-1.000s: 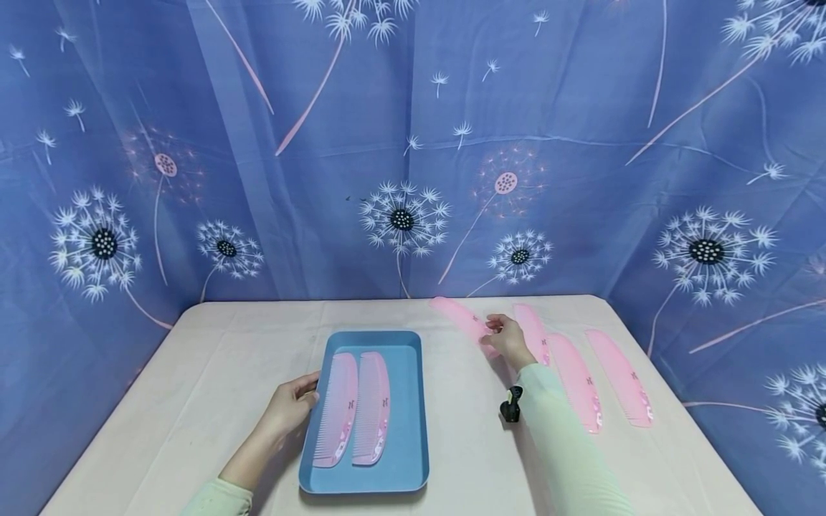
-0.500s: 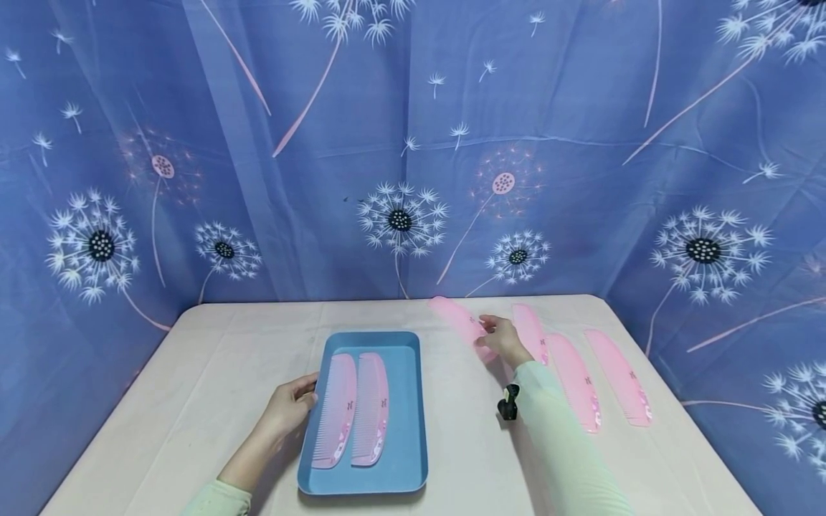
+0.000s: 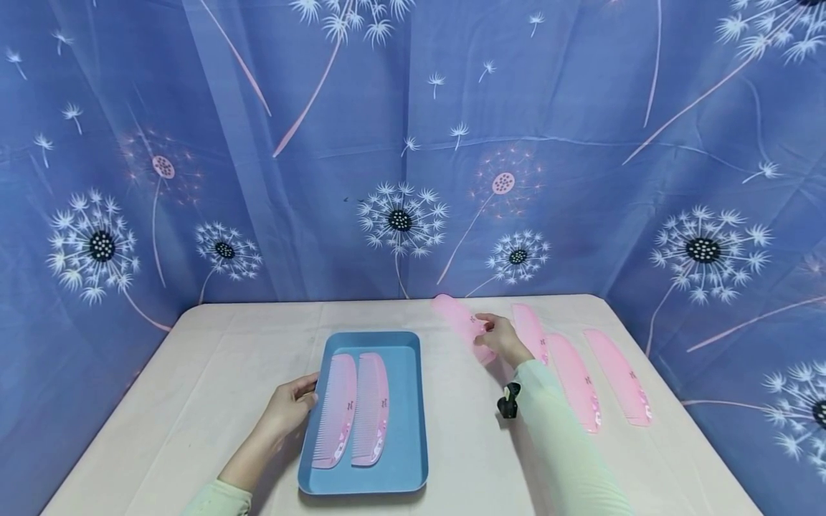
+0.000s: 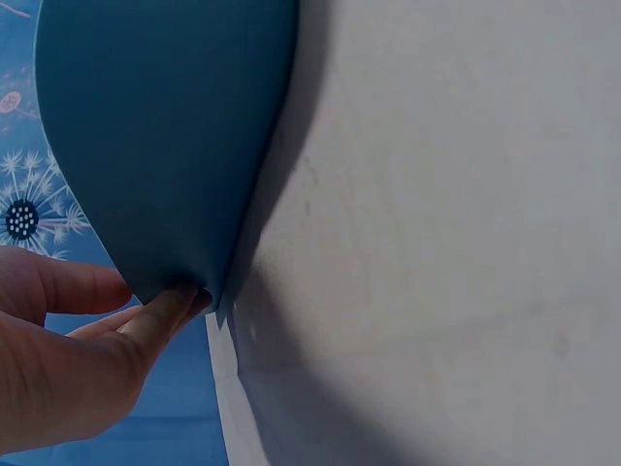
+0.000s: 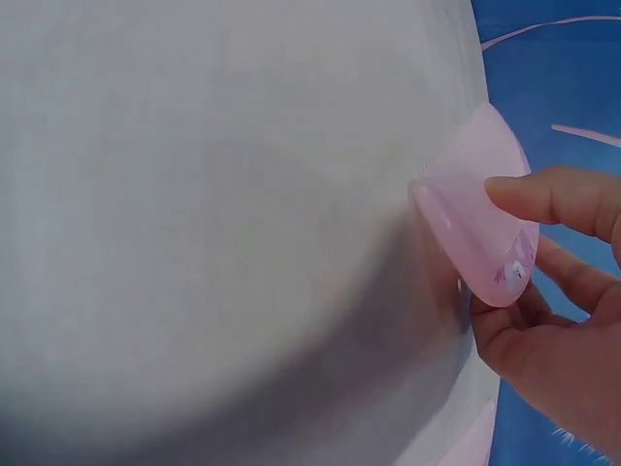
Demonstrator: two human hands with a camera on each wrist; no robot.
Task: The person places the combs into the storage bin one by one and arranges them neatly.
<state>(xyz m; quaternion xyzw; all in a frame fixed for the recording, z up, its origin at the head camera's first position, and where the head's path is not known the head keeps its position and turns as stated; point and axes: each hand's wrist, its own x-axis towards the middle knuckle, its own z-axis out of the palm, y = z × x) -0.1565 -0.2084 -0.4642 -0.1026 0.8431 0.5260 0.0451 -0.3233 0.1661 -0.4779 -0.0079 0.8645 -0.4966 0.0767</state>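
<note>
Your right hand (image 3: pixel 505 342) pinches the translucent pink crescent-shaped plastic comb (image 3: pixel 455 314) off the blue rectangular plastic tray's (image 3: pixel 406 423) far right corner, so hold firmly while your left hand (image 3: pixel 287 410) grips its left rim.

my right hand (image 3: pixel 506 342) pinches a pink comb (image 3: pixel 457 314), slanted, perhaps slightly raised at its near end, which i partly cover. my left hand (image 3: pixel 288 410) grips the left side of a blue rectangular tray (image 3: pixel 408 416), where two matching combs (image 3: pixel 372 408) lie side by side, teeth leftward. three more combs (image 3: pixel 574 380) lie slanted to my right.
</note>
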